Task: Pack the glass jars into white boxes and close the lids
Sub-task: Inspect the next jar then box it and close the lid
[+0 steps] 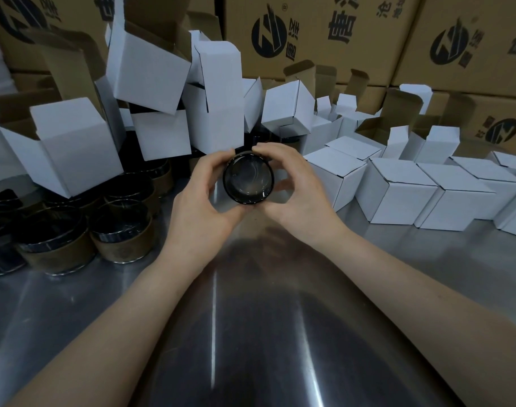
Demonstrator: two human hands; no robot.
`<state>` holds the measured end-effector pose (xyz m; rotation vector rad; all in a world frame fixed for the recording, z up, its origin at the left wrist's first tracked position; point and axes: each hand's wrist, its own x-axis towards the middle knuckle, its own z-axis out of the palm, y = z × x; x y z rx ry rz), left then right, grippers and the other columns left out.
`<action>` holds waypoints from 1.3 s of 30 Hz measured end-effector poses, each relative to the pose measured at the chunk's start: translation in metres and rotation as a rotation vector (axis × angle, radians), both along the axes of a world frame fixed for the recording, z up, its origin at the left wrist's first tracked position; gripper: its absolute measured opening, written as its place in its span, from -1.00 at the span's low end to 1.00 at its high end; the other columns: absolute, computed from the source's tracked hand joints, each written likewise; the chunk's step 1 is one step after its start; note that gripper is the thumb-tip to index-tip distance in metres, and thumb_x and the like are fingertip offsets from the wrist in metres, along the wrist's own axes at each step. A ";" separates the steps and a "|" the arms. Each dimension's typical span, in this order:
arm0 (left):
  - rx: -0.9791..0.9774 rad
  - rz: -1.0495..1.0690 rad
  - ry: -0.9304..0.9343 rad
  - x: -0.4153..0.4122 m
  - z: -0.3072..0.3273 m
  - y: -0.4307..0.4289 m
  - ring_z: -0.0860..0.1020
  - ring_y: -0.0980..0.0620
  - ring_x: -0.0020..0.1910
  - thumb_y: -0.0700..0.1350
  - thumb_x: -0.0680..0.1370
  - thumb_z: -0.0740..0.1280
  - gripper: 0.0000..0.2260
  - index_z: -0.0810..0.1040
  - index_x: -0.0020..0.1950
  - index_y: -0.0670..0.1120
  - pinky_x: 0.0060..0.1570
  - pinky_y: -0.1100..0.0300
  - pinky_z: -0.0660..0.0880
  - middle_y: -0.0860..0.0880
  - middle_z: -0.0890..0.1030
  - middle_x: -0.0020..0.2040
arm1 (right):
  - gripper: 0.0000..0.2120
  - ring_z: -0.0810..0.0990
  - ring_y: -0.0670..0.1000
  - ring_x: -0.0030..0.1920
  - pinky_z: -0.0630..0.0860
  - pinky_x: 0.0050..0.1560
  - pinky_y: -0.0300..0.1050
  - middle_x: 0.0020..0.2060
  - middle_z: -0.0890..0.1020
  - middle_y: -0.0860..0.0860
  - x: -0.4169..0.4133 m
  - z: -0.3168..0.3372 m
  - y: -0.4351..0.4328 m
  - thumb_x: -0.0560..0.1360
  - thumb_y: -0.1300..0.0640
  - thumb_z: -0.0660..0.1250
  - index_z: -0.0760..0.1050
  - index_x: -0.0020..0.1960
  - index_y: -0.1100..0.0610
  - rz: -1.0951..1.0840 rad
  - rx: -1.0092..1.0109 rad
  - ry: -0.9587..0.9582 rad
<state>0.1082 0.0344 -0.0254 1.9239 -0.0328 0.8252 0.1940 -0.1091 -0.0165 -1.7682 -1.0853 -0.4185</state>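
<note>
A dark glass jar (248,179) is held above the middle of the steel table, its round end facing me. My left hand (202,198) grips its left side with curled fingers and thumb. My right hand (292,189) curls round its right side, fingertips on the top rim. Several more dark glass jars (120,233) with brown sleeves stand at the left. A pile of open white boxes (74,148) rises behind them, the nearest tall one (218,107) just beyond the jar. Closed white boxes (397,190) stand in a row at the right.
Large brown printed cartons (315,33) wall off the back. The steel table (250,318) stretches bare toward me between my forearms. More open white boxes (436,143) sit behind the closed row at the right.
</note>
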 end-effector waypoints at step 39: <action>0.107 -0.112 0.117 -0.006 0.006 -0.004 0.28 0.24 0.41 -0.04 0.30 0.34 -0.30 0.17 0.40 0.24 0.41 0.18 0.29 0.20 0.33 0.37 | -0.39 0.48 -0.10 0.24 0.48 0.30 -0.13 0.20 0.47 -0.01 0.007 0.000 -0.005 0.32 0.15 0.58 0.39 0.28 0.00 0.055 -0.117 0.276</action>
